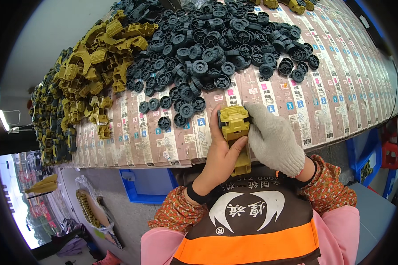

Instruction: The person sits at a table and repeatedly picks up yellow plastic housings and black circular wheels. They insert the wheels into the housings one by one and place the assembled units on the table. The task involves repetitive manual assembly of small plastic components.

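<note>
Head view: gripping a yellow toy car [234, 117] over the near edge of the desk [303, 126] with the bare, closed left hand [220, 157]; touching its right side with the gloved, half-curled right hand [274, 140], perhaps gripping, cannot tell; facing heaped dark wheels [208, 55] and yellow parts [90, 62] beyond.

Seeing a long bench [340, 88] stretching across the view, wearing a covering with pale and brownish-pink stripes; seeing a plain pale-grey surface [62, 35] beyond at upper left, either wall or ceiling; catching a lit tube lamp [3, 120] glowing at far left; finding a bright window [17, 198] below, showing greenery [34, 218]; noticing grey floor [139, 218] below the bench's near edge; spotting a red plastic stool [389, 154] at right.
</note>
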